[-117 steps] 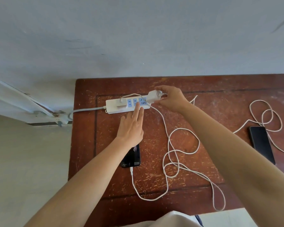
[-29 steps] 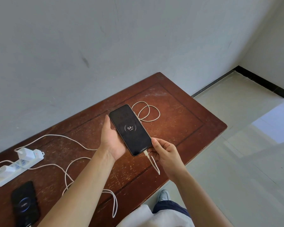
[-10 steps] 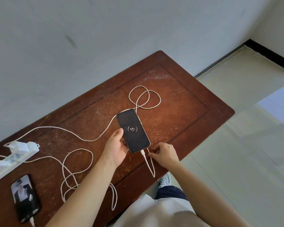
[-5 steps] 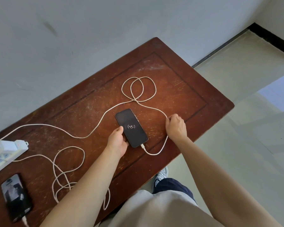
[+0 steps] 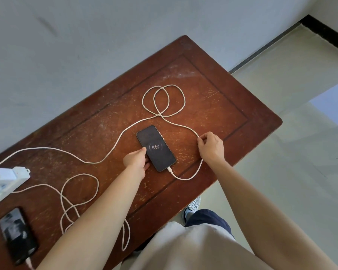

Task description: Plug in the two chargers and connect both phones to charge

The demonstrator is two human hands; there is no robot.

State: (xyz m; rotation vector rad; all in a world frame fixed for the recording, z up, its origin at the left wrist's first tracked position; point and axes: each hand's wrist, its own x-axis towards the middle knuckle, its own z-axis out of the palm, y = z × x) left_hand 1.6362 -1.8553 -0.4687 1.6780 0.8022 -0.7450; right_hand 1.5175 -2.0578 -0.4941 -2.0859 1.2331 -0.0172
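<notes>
Phone (image 5: 156,148): flat at mid-desk (image 5: 213,90), screen up, reading "54" in a ring; white cable (image 5: 185,127) plugged into its near end. Left hand (image 5: 135,160): fingers loosely bent against the phone's left edge. Right hand (image 5: 211,146): fingers pinched on the cable. Second phone (image 5: 18,235): near left corner, cabled. Power strip (image 5: 7,182) with charger (image 5: 0,174): left edge.

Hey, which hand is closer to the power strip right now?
The left. The left hand rests against the middle phone, partway along the table from the power strip. The right hand pinches the cable farther out, beyond that phone.
</notes>
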